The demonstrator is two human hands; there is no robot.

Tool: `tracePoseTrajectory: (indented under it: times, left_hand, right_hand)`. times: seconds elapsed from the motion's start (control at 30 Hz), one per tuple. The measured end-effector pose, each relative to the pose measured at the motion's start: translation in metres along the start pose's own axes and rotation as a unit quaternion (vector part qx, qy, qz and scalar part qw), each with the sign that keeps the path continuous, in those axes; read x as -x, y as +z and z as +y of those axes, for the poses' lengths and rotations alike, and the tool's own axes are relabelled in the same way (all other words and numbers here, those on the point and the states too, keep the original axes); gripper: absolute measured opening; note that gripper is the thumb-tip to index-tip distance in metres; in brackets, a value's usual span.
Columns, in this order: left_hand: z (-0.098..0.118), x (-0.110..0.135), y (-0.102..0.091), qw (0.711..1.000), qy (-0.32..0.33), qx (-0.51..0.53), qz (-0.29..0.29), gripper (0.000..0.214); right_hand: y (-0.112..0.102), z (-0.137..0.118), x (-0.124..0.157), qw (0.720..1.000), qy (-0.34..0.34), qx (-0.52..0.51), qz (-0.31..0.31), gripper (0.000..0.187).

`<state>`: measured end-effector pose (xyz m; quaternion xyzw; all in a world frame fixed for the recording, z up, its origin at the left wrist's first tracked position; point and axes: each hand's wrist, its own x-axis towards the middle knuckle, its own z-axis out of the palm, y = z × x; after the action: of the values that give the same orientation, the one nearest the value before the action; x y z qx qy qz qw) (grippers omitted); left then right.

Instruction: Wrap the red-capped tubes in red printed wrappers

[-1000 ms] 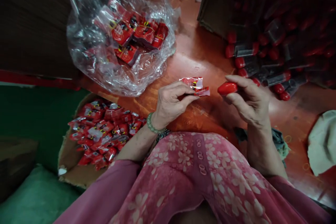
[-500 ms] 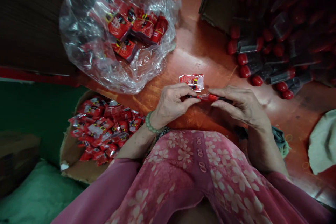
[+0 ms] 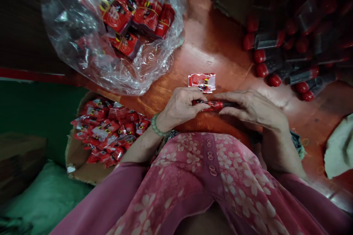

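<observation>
My left hand, with a beaded bracelet at the wrist, pinches a red printed wrapper between thumb and fingers. Opposite it, my right hand is closed on a clear tube with a red cap, thumb below and fingers above. Tube and wrapper lie in one line between the hands; how far one sits inside the other I cannot tell. Just beyond my fingers, a few flat red printed wrappers lie stacked on the table.
A clear plastic bag with banded bundles of red wrappers lies at far left. Below it, a cardboard box holds many red packets. Clear tubes with red caps pile up at right by a cardboard flap. Pale cloth lies far right.
The view has shifted slightly. My right hand's fingers have moved a little left along the tube, toward my left hand. My left hand keeps its pinch.
</observation>
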<state>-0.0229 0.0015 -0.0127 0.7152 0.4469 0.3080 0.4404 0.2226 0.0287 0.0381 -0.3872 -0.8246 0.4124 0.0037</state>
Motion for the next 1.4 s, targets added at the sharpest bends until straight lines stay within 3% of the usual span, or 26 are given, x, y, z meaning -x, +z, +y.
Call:
tracePoseTrajectory:
  times: [0.23, 0.4, 0.5, 0.6, 0.7, 0.8, 0.97, 1.17, 1.33, 1.4]
  left_hand:
    - [0.002, -0.003, -0.004, 0.997, -0.021, -0.003, -0.077, 0.013]
    - [0.007, -0.004, -0.007, 0.983, -0.093, 0.119, -0.100, 0.023]
    - [0.008, -0.003, -0.006, 0.946, -0.179, 0.266, -0.050, 0.042]
    - [0.006, 0.001, 0.002, 0.882, -0.234, 0.409, 0.004, 0.064]
    - [0.004, 0.004, 0.015, 0.829, -0.255, 0.497, 0.019, 0.061]
    - [0.006, 0.006, 0.029, 0.797, -0.284, 0.533, 0.013, 0.051]
    - [0.014, 0.003, 0.040, 0.779, -0.320, 0.533, 0.087, 0.050]
    - [0.020, 0.000, 0.042, 0.791, -0.334, 0.487, 0.161, 0.053]
    - [0.022, -0.003, 0.046, 0.787, -0.330, 0.482, 0.198, 0.055]
    - [0.022, -0.005, 0.047, 0.787, -0.322, 0.483, 0.210, 0.055]
  right_hand:
    - [-0.007, 0.001, -0.009, 0.991, 0.006, -0.127, -0.036, 0.038]
    - [-0.002, 0.001, -0.012, 0.949, 0.067, -0.307, -0.029, 0.033]
    - [0.009, 0.000, -0.013, 0.899, 0.112, -0.421, 0.041, 0.030]
    - [0.020, 0.001, -0.014, 0.864, 0.132, -0.473, 0.110, 0.030]
    - [0.031, 0.004, -0.016, 0.843, 0.138, -0.502, 0.138, 0.032]
    - [0.039, 0.003, -0.018, 0.826, 0.138, -0.527, 0.145, 0.034]
    - [0.049, -0.008, -0.020, 0.834, 0.126, -0.500, 0.197, 0.029]
    - [0.062, -0.019, -0.021, 0.850, 0.139, -0.413, 0.296, 0.026]
    - [0.072, -0.020, -0.023, 0.892, 0.038, -0.223, 0.392, 0.018]
    - [0.073, -0.020, -0.025, 0.895, 0.018, -0.174, 0.410, 0.019]
